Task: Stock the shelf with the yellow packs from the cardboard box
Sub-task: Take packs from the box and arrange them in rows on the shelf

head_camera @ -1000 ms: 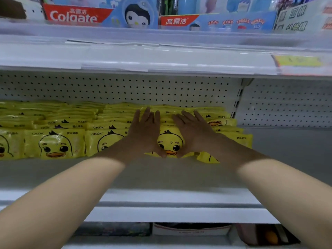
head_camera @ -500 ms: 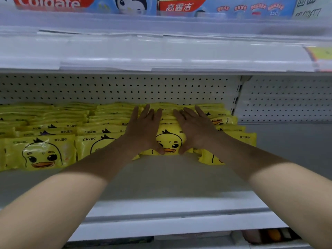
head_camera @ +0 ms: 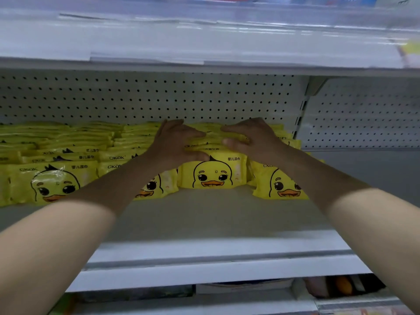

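**Hands shift back onto the middle stack**

The left hand (head_camera: pixel 176 143) and right hand (head_camera: pixel 254 138) have left the front pack (head_camera: pixel 213 175) since half a second ago. They now sit higher and further back, and the duck face is fully uncovered.

The left fingers (head_camera: pixel 195 133) reach across the top of the stack (head_camera: pixel 214 139) behind that pack, pointing right. The thumb (head_camera: pixel 200 157) is tucked low at the stack's front, so that's a pinch on its left end. The right fingers (head_camera: pixel 229 128) mirror them from the other side, with the thumb (head_camera: pixel 231 142) pressed into the front, gripping the right end. The fingertips almost meet over the top, with a small gap between them.

The front pack stands tilted against the stack, on the shelf (head_camera: pixel 216 217). More packs (head_camera: pixel 52 183) fill the shelf to the left in overlapping rows, and another (head_camera: pixel 280 186) leans just right of the front pack. Both forearms stretch in from the bottom corners.

Behind it all is the white pegboard (head_camera: pixel 159 98), and the upper shelf (head_camera: pixel 204 42) is above, blurred. Below the shelf lip sit some goods (head_camera: pixel 341 285), too blurred to name.
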`<state>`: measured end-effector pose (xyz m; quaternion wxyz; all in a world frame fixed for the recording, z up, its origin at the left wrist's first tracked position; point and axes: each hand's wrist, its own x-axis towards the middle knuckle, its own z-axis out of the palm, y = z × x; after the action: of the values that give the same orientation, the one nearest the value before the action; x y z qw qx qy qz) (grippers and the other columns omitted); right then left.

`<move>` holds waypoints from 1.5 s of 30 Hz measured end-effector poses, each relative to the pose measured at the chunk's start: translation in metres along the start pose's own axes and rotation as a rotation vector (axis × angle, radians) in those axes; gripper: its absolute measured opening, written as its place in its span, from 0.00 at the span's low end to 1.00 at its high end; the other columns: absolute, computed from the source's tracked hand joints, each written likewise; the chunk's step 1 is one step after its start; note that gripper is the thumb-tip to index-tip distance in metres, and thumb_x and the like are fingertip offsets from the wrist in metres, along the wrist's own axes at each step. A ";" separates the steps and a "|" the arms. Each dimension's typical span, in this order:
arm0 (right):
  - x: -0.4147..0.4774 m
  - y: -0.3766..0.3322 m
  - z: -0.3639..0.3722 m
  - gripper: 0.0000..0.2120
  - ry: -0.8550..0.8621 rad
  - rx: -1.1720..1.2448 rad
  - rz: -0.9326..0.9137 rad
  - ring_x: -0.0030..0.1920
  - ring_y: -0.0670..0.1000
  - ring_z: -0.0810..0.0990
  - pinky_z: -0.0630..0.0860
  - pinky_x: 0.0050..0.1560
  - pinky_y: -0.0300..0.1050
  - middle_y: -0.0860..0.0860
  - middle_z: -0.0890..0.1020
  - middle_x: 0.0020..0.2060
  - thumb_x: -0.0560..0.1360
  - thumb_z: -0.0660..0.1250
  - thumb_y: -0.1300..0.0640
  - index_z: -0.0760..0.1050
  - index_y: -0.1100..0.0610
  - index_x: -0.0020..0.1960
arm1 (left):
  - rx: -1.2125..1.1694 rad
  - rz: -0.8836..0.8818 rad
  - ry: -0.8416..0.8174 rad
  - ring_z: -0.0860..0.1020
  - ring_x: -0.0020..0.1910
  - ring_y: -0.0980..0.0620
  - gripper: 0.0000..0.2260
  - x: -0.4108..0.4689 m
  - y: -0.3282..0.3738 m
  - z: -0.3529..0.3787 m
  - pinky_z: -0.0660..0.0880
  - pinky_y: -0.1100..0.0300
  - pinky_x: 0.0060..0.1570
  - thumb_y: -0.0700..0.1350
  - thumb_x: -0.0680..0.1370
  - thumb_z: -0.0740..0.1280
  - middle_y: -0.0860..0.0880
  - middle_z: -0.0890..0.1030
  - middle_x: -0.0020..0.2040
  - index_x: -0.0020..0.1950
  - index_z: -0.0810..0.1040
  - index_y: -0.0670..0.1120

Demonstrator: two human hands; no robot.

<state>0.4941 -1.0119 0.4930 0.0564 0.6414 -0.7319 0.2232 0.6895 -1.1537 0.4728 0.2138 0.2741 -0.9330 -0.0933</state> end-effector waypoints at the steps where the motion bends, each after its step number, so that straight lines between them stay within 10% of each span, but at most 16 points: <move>1: 0.003 0.000 0.003 0.29 -0.013 0.003 0.008 0.69 0.55 0.69 0.59 0.68 0.48 0.51 0.78 0.66 0.76 0.55 0.30 0.76 0.44 0.67 | 0.020 -0.002 -0.025 0.54 0.76 0.49 0.43 0.001 0.001 0.000 0.46 0.44 0.75 0.78 0.59 0.64 0.54 0.69 0.73 0.71 0.68 0.63; 7: 0.004 -0.005 0.012 0.22 -0.163 -0.083 0.056 0.74 0.54 0.59 0.52 0.74 0.51 0.49 0.68 0.74 0.79 0.56 0.35 0.69 0.37 0.71 | 0.269 0.036 -0.162 0.40 0.78 0.49 0.45 0.004 0.006 0.001 0.35 0.45 0.75 0.78 0.60 0.63 0.52 0.55 0.80 0.75 0.60 0.66; 17: 0.001 0.004 0.008 0.41 -0.194 -0.163 -0.022 0.74 0.51 0.56 0.49 0.76 0.53 0.47 0.65 0.72 0.60 0.75 0.30 0.67 0.40 0.70 | 0.417 0.192 -0.096 0.41 0.79 0.48 0.42 0.010 -0.002 -0.004 0.36 0.44 0.75 0.79 0.59 0.63 0.51 0.55 0.79 0.71 0.66 0.65; 25: 0.000 0.005 0.007 0.47 -0.151 -0.356 0.005 0.78 0.52 0.50 0.40 0.78 0.55 0.49 0.63 0.76 0.58 0.69 0.23 0.69 0.48 0.70 | 0.589 0.131 -0.143 0.42 0.79 0.48 0.47 0.009 0.003 -0.006 0.38 0.42 0.75 0.81 0.58 0.59 0.50 0.59 0.78 0.71 0.68 0.56; 45: -0.081 0.097 -0.069 0.52 -0.259 -0.159 0.155 0.77 0.53 0.53 0.52 0.76 0.50 0.49 0.60 0.77 0.60 0.77 0.33 0.58 0.44 0.78 | 0.310 0.150 -0.191 0.41 0.79 0.50 0.55 0.014 0.148 0.047 0.36 0.48 0.76 0.75 0.62 0.67 0.48 0.53 0.80 0.80 0.52 0.48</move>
<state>0.4006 -0.9030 0.4999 -0.0051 0.6000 -0.7956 0.0836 0.5883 -1.0353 0.4788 0.0860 0.2232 -0.9701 0.0423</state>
